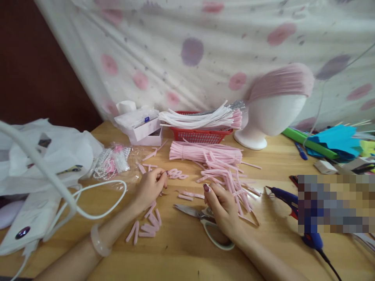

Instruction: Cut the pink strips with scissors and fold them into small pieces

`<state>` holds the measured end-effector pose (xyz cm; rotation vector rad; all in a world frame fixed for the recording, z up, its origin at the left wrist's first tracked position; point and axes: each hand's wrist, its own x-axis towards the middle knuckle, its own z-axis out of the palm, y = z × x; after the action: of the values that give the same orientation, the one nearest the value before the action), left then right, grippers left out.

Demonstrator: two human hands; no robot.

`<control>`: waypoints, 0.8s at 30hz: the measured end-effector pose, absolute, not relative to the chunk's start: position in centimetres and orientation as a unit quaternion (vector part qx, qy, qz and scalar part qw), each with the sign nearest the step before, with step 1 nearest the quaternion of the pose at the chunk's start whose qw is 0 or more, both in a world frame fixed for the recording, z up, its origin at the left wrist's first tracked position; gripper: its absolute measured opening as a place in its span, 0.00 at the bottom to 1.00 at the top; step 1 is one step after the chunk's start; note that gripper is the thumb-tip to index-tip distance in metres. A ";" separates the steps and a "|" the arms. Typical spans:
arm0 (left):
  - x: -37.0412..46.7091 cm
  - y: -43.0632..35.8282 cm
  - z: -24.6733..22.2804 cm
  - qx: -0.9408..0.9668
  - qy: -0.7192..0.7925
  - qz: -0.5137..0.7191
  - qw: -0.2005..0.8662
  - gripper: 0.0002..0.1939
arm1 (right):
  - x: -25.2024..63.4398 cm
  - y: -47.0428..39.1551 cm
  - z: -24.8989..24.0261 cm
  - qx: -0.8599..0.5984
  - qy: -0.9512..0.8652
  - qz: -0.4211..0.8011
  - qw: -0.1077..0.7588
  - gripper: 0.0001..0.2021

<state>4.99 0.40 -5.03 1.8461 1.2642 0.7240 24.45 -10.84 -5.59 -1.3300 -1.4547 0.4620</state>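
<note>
My left hand (150, 188) is closed in a pinch above the wood table, and what it holds, if anything, is hidden. Just beyond its fingertips lies a looped pink pipe cleaner (177, 174). My right hand (222, 208) has its fingers curled shut over the scissors (190, 210), which lie on the table with blades pointing left. A short pink pipe cleaner piece (191, 194) reaches toward the right fingertips; whether they grip it is unclear. Several cut pink pieces (150, 226) lie below my left hand. Bent pink pipe cleaners (231, 179) are heaped beyond my right hand.
A bundle of pink pipe cleaners (202, 151) lies before a red basket (202, 136) of white and pink ones. A foam head (275, 113) stands behind. The blue glue gun (284, 197) is right; bagged beads (113, 162) and a white cable (55, 175) are left.
</note>
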 end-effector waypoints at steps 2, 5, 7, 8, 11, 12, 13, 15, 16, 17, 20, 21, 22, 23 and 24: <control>4.9 0.7 -5.2 0.731 0.505 0.272 0.369 0.13 | 24.4 -10.9 -5.5 -0.559 -0.611 0.191 0.527 0.23; 4.5 1.4 -5.3 0.745 0.514 0.251 0.342 0.13 | 24.3 -10.9 -5.4 -0.559 -0.616 0.194 0.520 0.23; 4.1 1.8 -5.1 0.752 0.520 0.246 0.321 0.12 | 24.3 -10.9 -5.4 -0.558 -0.619 0.193 0.518 0.23; 3.9 2.0 -4.8 0.754 0.523 0.248 0.311 0.12 | 24.3 -10.9 -5.4 -0.559 -0.619 0.192 0.518 0.23; 3.1 2.3 -3.9 0.755 0.525 0.261 0.294 0.09 | 24.3 -10.8 -5.3 -0.564 -0.617 0.191 0.515 0.24; 2.9 2.3 -3.6 0.754 0.522 0.268 0.295 0.08 | 24.3 -10.8 -5.3 -0.566 -0.616 0.193 0.513 0.25; 2.6 2.2 -3.4 0.753 0.519 0.274 0.298 0.08 | 24.2 -10.8 -5.3 -0.569 -0.615 0.196 0.511 0.25; 2.0 1.9 -3.0 0.752 0.511 0.285 0.304 0.14 | 24.1 -10.8 -5.2 -0.572 -0.614 0.200 0.506 0.26; 1.7 1.6 -2.9 0.751 0.507 0.290 0.308 0.16 | 24.1 -10.8 -5.2 -0.572 -0.614 0.202 0.505 0.26; 1.4 1.3 -2.8 0.750 0.504 0.296 0.310 0.17 | 24.0 -10.8 -5.2 -0.571 -0.615 0.205 0.503 0.27; 0.7 -0.2 -2.5 0.740 0.502 0.320 0.314 0.12 | 23.9 -10.8 -5.4 -0.567 -0.617 0.224 0.498 0.28; 0.6 -0.7 -2.4 0.735 0.502 0.331 0.313 0.10 | 23.8 -10.8 -5.5 -0.567 -0.616 0.229 0.496 0.28; 0.5 -1.1 -2.3 0.729 0.505 0.341 0.311 0.09 | 23.8 -10.9 -5.5 -0.567 -0.616 0.234 0.494 0.28; 0.4 -1.5 -2.3 0.722 0.508 0.352 0.311 0.08 | 23.7 -10.9 -5.5 -0.568 -0.616 0.238 0.492 0.28; 0.3 -1.9 -2.2 0.713 0.512 0.360 0.314 0.08 | 23.7 -11.0 -5.5 -0.568 -0.616 0.241 0.489 0.28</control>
<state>0.29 -1.85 -2.19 1.8801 1.3504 0.9497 23.69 -10.99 -5.49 -1.3810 -1.4961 0.5865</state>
